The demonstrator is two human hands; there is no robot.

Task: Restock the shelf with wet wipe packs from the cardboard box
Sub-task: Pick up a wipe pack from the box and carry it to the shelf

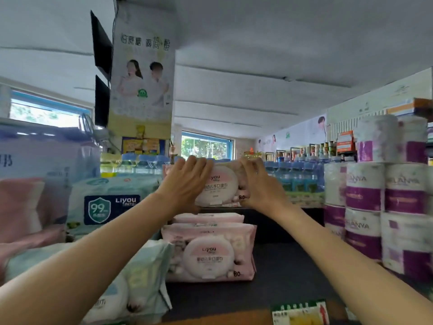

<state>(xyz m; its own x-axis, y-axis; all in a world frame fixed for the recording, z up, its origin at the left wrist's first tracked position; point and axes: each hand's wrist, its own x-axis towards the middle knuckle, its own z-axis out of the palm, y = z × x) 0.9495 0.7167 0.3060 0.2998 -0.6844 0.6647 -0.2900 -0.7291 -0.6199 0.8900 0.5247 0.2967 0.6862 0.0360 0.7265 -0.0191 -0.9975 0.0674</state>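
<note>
The pink wet wipe pack [222,184] at twelve o'clock is wrapped in soft plastic film with a slight sheen, and its round lid looks like smooth, matt hard plastic. The pink packs [208,249] below it at six o'clock have the same crinkled film and smooth lid. At nine o'clock the pale green pack [107,198] shows glossy film with wrinkles catching light. The shelf top [281,273] at five o'clock is a dark, matt surface. At three o'clock the toilet paper rolls [365,184] sit in thin, shiny plastic wrap. The blue-capped bottles [295,172] at one o'clock look like clear plastic. The hanging banner [143,73] at eleven o'clock appears smooth and faintly glossy.
</note>
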